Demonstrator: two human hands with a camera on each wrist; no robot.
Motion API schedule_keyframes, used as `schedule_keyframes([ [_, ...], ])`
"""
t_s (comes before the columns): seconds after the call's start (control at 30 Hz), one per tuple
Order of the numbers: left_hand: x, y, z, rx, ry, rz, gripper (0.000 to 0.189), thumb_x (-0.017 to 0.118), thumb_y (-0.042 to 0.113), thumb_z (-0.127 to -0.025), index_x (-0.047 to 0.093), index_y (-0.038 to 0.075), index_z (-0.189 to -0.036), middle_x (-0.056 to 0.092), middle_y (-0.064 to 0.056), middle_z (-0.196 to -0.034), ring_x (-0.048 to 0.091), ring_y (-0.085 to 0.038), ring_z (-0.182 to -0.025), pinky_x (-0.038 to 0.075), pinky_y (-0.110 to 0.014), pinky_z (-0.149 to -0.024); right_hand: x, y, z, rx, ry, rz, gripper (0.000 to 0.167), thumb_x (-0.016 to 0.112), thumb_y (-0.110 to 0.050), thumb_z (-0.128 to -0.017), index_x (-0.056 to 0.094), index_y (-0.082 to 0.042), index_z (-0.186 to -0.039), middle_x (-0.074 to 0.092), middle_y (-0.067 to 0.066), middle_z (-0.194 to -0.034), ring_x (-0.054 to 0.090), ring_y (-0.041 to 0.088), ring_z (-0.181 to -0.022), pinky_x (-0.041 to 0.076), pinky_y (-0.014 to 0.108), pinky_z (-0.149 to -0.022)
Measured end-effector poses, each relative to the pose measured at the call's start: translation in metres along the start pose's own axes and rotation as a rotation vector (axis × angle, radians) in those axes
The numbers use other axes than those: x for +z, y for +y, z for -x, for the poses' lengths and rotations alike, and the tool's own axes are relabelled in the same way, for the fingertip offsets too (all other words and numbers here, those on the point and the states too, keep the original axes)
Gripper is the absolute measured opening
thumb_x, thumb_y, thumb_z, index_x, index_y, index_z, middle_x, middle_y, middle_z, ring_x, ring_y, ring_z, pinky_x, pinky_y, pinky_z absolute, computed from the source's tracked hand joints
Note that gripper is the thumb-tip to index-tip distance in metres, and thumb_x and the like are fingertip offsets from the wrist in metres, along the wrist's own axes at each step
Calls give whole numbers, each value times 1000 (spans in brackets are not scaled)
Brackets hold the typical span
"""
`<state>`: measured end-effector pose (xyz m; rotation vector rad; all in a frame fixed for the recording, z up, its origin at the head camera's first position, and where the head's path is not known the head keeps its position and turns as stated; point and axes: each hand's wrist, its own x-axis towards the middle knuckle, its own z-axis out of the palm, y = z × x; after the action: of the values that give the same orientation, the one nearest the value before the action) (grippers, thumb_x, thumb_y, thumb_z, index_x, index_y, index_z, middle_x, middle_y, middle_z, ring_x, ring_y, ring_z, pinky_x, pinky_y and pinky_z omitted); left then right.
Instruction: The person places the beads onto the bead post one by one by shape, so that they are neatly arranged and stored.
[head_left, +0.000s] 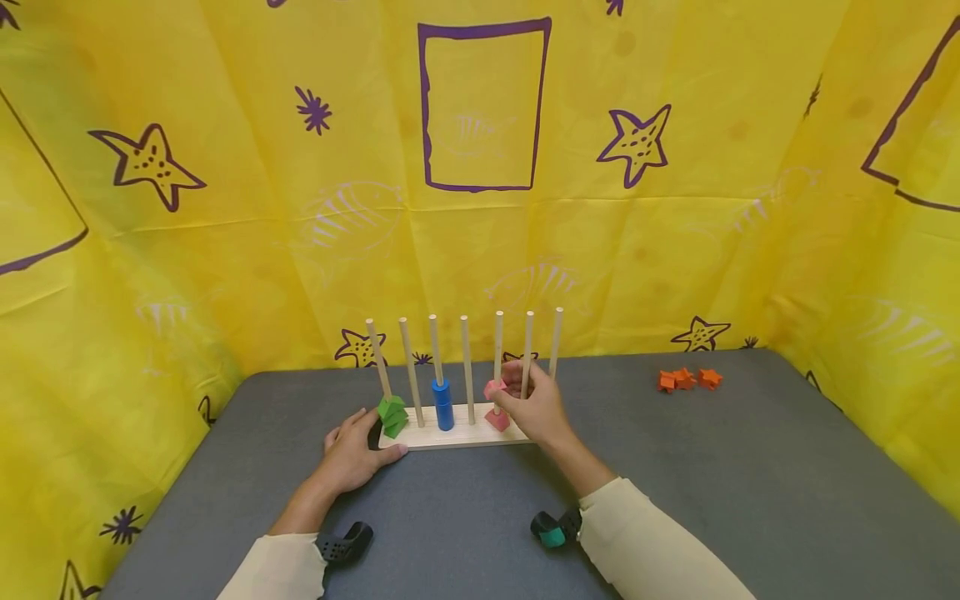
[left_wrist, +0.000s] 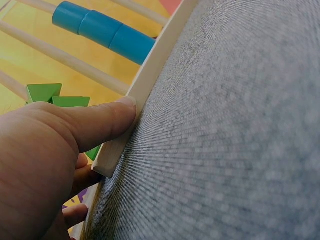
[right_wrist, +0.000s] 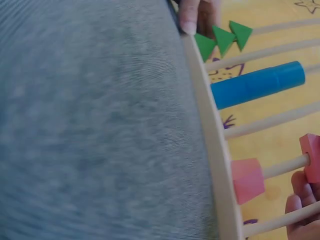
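Note:
A wooden peg board (head_left: 435, 440) with a row of upright pegs stands on the table. My left hand (head_left: 351, 457) grips its left end, the thumb (left_wrist: 112, 117) against the front edge. With my right hand (head_left: 542, 410) I hold a pink block (right_wrist: 312, 156), threaded partway down the fifth peg from the left. Below it, another pink block (right_wrist: 247, 181) sits at the foot of that peg, apart from the held one. Three green triangular blocks (head_left: 392, 415) are stacked on the leftmost peg. Three blue cylinders (left_wrist: 102, 31) fill the lower part of the third.
Several orange star-shaped blocks (head_left: 684, 380) lie at the back right of the grey table (head_left: 675, 483). Yellow patterned cloth (head_left: 480, 242) hangs behind and along both sides. Pegs without blocks stand between and to the right of the filled ones.

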<state>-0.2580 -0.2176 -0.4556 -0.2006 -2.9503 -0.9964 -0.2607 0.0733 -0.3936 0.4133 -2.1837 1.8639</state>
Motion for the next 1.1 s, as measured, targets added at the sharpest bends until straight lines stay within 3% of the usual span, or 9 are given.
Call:
schedule_keyframes([
  [0.3,-2,2,0,-20,-8,2,80,75,37,-84,40,-2,-144,41,-29,-141,19,-45,-137,3,-62,-103,3,7,5,59,4,48,31,75,3,-80,61,10,-106,63,23,-94,62,33,-83,53,34,-77],
  [0.53,-1,1,0,-11,-4,-7,79,75,36,-84,41,-3,-144,43,-27,-140,20,-44,-137,4,-62,-103,4,49,1,83,6,91,31,80,-4,-78,63,3,-103,65,12,-93,61,26,-81,53,38,-76],
  [0.73,1,2,0,-13,-2,-9,79,75,36,-83,41,-3,-143,43,-28,-140,20,-45,-137,4,-62,-103,2,61,1,54,8,84,30,81,-5,-77,65,0,-102,66,10,-93,62,24,-80,53,31,-71],
  [0.97,0,2,1,-13,5,-5,79,76,36,-83,41,-3,-143,42,-28,-140,21,-45,-136,5,-62,-103,-7,50,3,-17,7,66,34,74,3,-81,63,6,-112,68,21,-100,66,35,-93,53,38,-80],
  [1.1,-1,2,2,-11,8,1,79,76,35,-83,42,-3,-143,43,-28,-140,21,-45,-137,5,-62,-103,-18,32,5,-69,24,159,35,74,1,-82,64,1,-116,70,16,-103,67,30,-96,53,39,-83],
])
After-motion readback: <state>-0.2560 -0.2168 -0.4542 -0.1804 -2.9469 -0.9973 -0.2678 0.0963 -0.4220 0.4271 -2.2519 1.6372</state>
